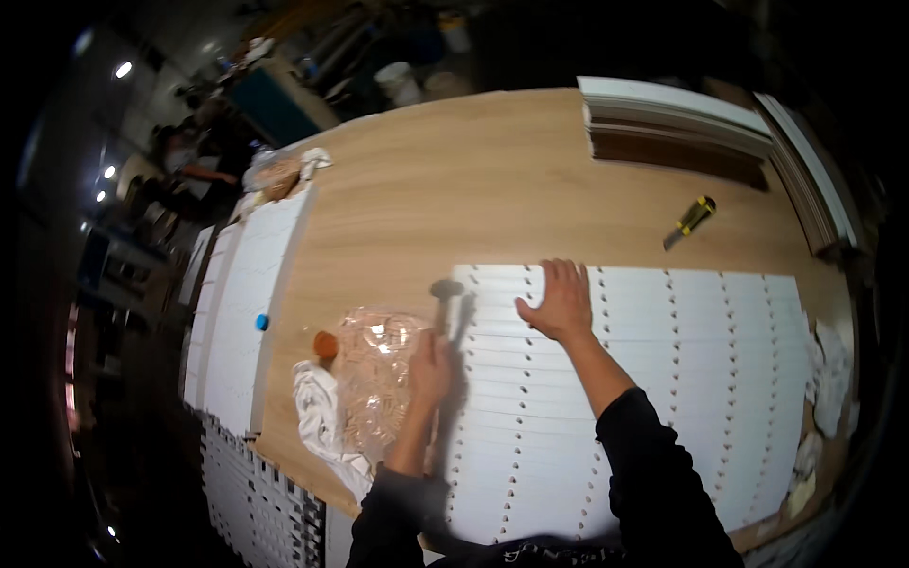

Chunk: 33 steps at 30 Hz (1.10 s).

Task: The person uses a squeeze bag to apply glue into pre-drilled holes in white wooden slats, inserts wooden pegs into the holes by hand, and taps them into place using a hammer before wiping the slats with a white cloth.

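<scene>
We hold a hammer (443, 301) in our left hand (429, 367), fingers closed round its handle, the head raised just over the left end of the white drilled panels (663, 379) that lie side by side along the desk's (454, 189) near edge. Our right hand (561, 301) lies flat, fingers spread, pressing the panels near their far edge. We judge a tapping step is in hand; the next blow calls for steady aim at the panel ends. A clear bag of small parts (374, 374) lies just left of the hammer.
</scene>
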Motion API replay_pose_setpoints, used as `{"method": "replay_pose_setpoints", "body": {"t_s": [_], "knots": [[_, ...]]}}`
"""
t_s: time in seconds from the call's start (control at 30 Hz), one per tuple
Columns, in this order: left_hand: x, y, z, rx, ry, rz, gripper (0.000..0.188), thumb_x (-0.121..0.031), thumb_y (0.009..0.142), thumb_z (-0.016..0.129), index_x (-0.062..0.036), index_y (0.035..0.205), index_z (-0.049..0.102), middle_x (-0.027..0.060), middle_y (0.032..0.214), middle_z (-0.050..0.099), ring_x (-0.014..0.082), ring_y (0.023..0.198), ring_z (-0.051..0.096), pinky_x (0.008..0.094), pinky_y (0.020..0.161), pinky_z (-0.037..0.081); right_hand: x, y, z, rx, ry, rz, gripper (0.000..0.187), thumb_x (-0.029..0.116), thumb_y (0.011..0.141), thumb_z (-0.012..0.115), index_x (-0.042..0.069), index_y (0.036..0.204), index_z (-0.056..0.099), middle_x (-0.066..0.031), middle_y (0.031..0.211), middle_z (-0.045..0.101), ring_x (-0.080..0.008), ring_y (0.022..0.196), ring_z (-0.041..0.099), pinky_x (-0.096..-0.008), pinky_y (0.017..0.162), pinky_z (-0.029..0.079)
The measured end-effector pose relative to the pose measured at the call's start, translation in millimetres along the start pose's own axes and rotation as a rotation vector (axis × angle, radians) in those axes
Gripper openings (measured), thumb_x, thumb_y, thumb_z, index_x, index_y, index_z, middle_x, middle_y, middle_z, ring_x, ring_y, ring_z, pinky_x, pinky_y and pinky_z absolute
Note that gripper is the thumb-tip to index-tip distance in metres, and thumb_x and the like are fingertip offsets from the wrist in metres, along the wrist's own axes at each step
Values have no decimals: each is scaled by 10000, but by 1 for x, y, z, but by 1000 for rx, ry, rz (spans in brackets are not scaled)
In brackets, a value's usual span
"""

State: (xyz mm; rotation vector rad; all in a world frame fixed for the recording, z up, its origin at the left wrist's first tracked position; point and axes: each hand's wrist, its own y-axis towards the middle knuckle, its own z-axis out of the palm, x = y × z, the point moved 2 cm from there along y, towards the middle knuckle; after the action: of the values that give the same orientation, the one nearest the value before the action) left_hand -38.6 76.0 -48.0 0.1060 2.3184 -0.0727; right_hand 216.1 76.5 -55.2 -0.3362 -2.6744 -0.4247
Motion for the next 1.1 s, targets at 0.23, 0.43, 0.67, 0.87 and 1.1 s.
{"method": "replay_pose_setpoints", "body": {"t_s": [0.23,0.43,0.67,0.87,1.1], "knots": [[-40,8,-19,-36,14,146,235,-231,937,486,-61,1085,550,179,775,620,367,698,615,440,644,475,3,1,-7,27,34,27,723,457,708,657,3,1235,462,-133,1231,482,-268,1241,376,-454,1125,178],[-48,9,-13,40,307,80,251,-236,935,482,-69,1113,537,209,777,621,416,710,603,481,626,452,7,3,-5,30,62,37,717,419,671,697,37,1229,461,-128,1242,477,-289,1244,376,-474,1125,188],[-70,3,-18,-37,86,171,251,-232,942,455,-78,1124,533,227,827,625,425,757,602,494,659,458,-1,4,-4,-15,43,13,709,419,667,698,25,1211,473,-141,1235,492,-301,1224,399,-480,1105,220],[-47,10,-13,68,299,103,255,-234,946,471,-78,1136,540,209,769,628,405,722,612,468,643,471,7,4,-2,38,14,19,719,462,706,648,5,1230,464,-128,1227,490,-263,1222,396,-445,1114,197],[-62,20,-13,-88,-166,183,266,-262,957,483,-109,1163,555,185,719,613,351,651,606,404,595,467,-3,4,-6,89,33,74,752,455,712,639,-4,1276,446,-119,1242,480,-243,1230,383,-421,1143,163]]}}
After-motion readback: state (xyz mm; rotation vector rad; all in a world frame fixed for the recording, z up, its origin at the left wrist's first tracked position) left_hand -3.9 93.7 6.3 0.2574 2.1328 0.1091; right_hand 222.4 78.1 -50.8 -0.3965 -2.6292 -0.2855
